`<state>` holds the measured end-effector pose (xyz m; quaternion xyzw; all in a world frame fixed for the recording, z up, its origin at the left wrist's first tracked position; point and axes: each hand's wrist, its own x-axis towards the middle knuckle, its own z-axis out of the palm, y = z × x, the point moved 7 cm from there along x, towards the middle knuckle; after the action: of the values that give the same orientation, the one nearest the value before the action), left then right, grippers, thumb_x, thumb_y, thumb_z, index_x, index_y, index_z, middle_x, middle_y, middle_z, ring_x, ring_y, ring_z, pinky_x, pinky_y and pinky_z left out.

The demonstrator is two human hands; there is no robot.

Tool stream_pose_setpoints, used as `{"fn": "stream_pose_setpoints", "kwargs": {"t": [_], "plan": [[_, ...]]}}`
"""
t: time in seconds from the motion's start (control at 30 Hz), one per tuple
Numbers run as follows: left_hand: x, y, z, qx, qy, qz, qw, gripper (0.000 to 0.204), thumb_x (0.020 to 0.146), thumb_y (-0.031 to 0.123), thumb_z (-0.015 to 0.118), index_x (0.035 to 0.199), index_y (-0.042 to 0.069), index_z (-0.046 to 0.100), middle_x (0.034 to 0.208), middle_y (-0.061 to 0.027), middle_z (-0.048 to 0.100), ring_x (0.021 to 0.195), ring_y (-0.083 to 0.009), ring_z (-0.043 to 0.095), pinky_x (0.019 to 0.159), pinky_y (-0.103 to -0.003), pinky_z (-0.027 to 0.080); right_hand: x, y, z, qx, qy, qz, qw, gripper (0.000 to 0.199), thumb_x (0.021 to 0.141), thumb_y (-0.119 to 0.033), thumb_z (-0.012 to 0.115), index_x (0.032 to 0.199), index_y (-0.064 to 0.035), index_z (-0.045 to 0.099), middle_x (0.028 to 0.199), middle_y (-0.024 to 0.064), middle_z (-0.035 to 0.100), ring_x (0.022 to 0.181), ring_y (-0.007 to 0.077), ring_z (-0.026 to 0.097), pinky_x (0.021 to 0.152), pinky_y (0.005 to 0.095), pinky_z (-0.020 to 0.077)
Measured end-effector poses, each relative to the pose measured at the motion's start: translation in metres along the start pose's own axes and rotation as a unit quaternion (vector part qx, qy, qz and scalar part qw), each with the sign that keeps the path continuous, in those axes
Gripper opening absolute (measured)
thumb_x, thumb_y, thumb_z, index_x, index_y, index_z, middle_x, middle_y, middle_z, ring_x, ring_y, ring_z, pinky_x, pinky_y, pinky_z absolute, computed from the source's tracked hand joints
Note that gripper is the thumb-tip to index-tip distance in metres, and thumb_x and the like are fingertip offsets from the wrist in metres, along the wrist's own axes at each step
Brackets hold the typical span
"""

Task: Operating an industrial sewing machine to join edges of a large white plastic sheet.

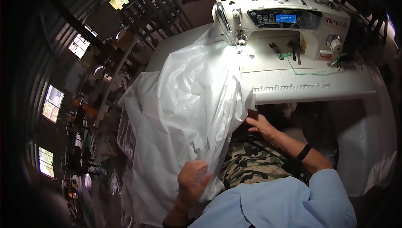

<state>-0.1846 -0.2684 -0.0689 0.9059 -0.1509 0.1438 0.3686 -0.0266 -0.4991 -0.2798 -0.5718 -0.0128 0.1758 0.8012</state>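
Note:
A large white translucent plastic sheet (167,102) lies in folds over the left side of the sewing table and hangs down toward my lap. Its upper end runs under the needle area of a white sewing machine (230,21), lit by a bright lamp. My left hand (192,180) is at the lower part of the sheet, thumb and fingers apart; it looks slightly blurred. Beside the sheet's right edge, my right hand (261,127) has its fingers bent around a small dark brown flat piece (253,114). What that piece is does not show.
Small snips (275,49) and a green thread (307,73) lie on the machine bed. A ruler strip (293,87) runs along the table's front. More clear plastic (368,152) drapes at right. Dark slatted racks (153,12) stand behind.

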Motion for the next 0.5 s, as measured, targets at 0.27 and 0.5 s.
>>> {"fn": "stream_pose_setpoints", "kwargs": {"t": [0.27,0.5], "plan": [[0.02,0.03,0.055,0.214,-0.092,0.11,0.966,0.033,0.077,0.021,0.081,0.098,0.003,0.061,0.085,-0.0142,0.057,0.075,-0.0345,0.056,0.066,-0.042,0.043,0.018,-0.001,-0.051,-0.008,0.195,-0.284,0.939,0.033,0.09,-0.017,0.07,0.116,0.0027,0.067,0.12,0.0098,0.063,0.108,0.0182,0.057,0.092,0.0333,0.0482],[0.032,0.023,0.06,0.256,-0.086,0.12,0.955,0.02,0.079,0.007,0.072,0.097,0.005,0.063,0.089,-0.0119,0.058,0.079,-0.0314,0.057,0.069,-0.041,0.044,0.005,-0.01,-0.049,-0.278,0.187,-0.213,0.918,0.029,0.086,-0.015,0.066,0.11,0.0018,0.067,0.119,0.0222,0.062,0.111,0.0335,0.06,0.097,0.0394,0.0464]]}}
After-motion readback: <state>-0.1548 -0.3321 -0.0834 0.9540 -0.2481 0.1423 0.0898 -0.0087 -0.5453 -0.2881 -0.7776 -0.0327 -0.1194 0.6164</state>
